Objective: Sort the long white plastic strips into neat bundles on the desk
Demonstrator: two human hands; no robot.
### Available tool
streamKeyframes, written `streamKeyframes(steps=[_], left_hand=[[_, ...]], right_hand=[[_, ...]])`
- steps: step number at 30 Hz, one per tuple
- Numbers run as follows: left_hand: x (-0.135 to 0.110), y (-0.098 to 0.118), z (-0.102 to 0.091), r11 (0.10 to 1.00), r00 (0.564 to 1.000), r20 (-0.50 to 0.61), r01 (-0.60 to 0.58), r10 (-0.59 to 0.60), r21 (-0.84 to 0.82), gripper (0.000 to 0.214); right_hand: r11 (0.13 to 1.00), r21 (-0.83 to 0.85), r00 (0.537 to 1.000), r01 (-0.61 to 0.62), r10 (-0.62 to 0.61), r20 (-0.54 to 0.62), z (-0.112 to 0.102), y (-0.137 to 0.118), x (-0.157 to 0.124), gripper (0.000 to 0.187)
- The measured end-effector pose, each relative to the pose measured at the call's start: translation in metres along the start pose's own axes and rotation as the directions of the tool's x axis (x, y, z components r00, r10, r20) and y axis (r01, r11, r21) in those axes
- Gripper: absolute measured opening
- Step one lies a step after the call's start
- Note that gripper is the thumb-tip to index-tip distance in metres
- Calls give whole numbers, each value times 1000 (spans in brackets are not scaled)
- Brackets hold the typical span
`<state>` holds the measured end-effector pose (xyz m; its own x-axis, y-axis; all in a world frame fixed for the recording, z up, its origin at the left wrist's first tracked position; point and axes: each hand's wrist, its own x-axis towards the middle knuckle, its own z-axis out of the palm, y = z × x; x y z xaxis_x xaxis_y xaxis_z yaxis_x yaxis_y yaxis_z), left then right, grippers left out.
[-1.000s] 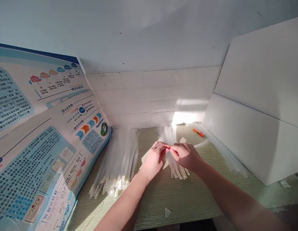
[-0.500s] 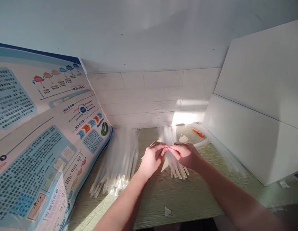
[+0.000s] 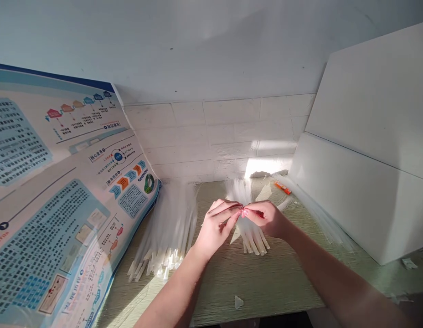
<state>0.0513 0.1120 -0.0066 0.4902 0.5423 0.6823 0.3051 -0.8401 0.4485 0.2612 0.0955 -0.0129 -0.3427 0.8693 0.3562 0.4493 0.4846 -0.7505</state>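
My left hand [image 3: 216, 224] and my right hand [image 3: 267, 218] meet fingertip to fingertip above the middle of the table, both pinched on something too small to make out. Right below them lies a small bundle of white cable ties [image 3: 252, 237], heads toward me and tails fanned toward the wall. A larger pile of the same white cable ties [image 3: 167, 232] lies to the left, near the poster.
A large printed poster [image 3: 57, 196] leans over the table's left side. White foam blocks [image 3: 362, 155] stand along the right. An orange object [image 3: 282, 187] lies near the back wall. Small white scraps [image 3: 238, 301] sit on the green wood-grain table [image 3: 266, 282].
The fingers of my left hand have stretched out a little more while the pinch stays at the same spot. The view has shifted only slightly.
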Motion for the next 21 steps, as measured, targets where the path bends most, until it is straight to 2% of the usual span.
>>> streamKeyframes(steps=[6,10,13,15,18,21], left_hand=[[-3,1,-1,949,982,-53,-159,180,272,29],[-4,3,3,926,979,-50,-168,196,338,32],[-4,5,9,950,990,-77,-88,116,299,25],[-3,5,13,979,994,-108,2,20,206,16],[-2,4,16,992,990,-88,118,-113,52,8],[-1,0,14,992,992,-39,123,-123,3,11]], right_hand=[[991,135,999,-25,28,-16,0,-5,-1,36],[985,172,998,-14,24,-53,4,-3,0,34],[998,56,996,19,-13,-91,7,0,0,36],[995,-90,991,42,-53,-126,8,1,-1,34],[950,-304,982,68,-118,-150,7,2,-3,28],[886,-450,970,107,-192,-149,5,3,-4,27]])
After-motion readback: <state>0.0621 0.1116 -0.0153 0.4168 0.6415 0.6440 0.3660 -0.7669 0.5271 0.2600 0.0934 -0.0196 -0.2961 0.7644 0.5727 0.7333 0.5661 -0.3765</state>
